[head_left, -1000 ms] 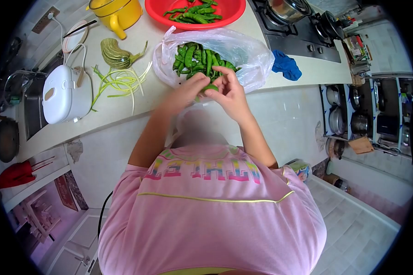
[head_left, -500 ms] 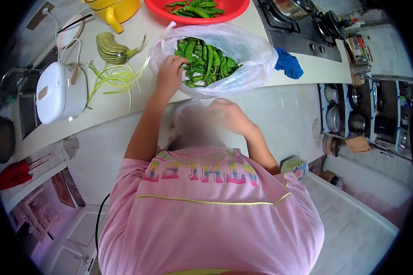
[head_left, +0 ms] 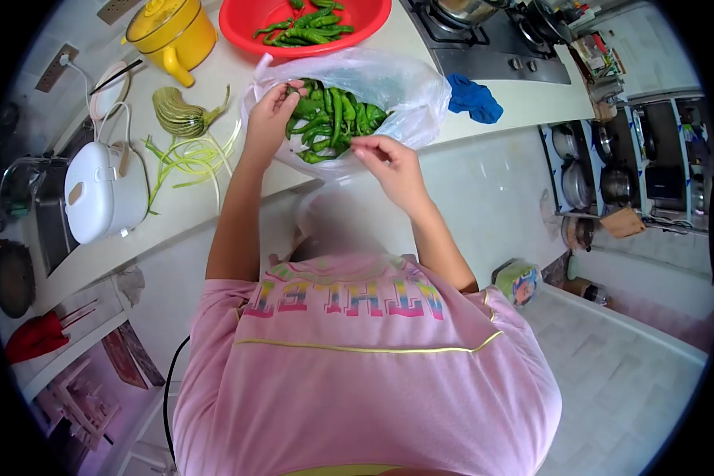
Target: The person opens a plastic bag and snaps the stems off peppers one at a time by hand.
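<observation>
A translucent plastic bag (head_left: 408, 99) lies open on the counter with several green peppers (head_left: 337, 115) inside. At its left side my left hand (head_left: 272, 113) has its fingers closed round a green pepper that sits partly under the fingertips. My right hand (head_left: 390, 165) is at the bag's near edge, thumb and forefinger pinched beside the peppers. Whatever lies between those fingertips is too small to make out. Behind the bag, a red basin (head_left: 238, 32) holds more green peppers (head_left: 305, 32).
To the left are a striped squash (head_left: 181, 113), pale green stalks (head_left: 190, 163), a white appliance (head_left: 107, 190) and a yellow pot (head_left: 170, 36). A blue cloth (head_left: 474, 99) lies right of the bag, before the gas stove (head_left: 496, 63). The counter's front edge (head_left: 523, 119) runs below.
My right hand has risen from in front of my body to the bag's near edge. My left hand has shifted slightly up and left at the bag. The view has turned a little.
</observation>
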Tool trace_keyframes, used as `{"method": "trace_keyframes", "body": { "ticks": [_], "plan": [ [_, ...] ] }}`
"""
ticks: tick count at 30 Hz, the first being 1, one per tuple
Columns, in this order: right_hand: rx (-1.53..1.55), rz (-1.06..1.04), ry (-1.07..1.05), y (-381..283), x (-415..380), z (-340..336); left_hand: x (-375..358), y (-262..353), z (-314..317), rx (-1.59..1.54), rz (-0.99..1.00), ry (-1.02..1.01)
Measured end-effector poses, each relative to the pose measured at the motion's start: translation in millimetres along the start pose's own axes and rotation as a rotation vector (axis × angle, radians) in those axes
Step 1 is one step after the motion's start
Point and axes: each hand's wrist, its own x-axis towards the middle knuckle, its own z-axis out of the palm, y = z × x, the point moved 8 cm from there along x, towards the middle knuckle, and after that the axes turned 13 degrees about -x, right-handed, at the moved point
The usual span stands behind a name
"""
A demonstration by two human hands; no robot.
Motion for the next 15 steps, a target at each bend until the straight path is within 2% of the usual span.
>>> {"method": "trace_keyframes", "body": {
  "ticks": [1,2,5,8,11,12,13,15],
  "plan": [
    [0.052,0.0,0.032,-4,8,1,-3,-4,4,-0.267,-0.14,0.016],
    [0.103,0.0,0.061,-8,17,2,-6,-3,12,-0.408,-0.203,-0.043],
    [0.153,-0.052,0.113,-16,44,5,-20,12,35,-0.763,-0.272,-0.136],
    [0.187,-0.084,0.089,-35,59,9,-30,16,44,-0.766,-0.315,-0.231],
    [0.414,0.042,-0.111,-55,63,24,-38,19,50,-0.752,-0.335,-0.217],
    [0.442,0.029,-0.334,-60,60,34,-39,19,52,-0.765,-0.33,-0.237],
    [0.459,0.027,-0.306,-60,61,32,-39,21,55,-0.777,-0.324,-0.258],
    [0.492,0.016,-0.253,-56,64,32,-43,22,56,-0.697,-0.357,-0.172]
  ]
}}
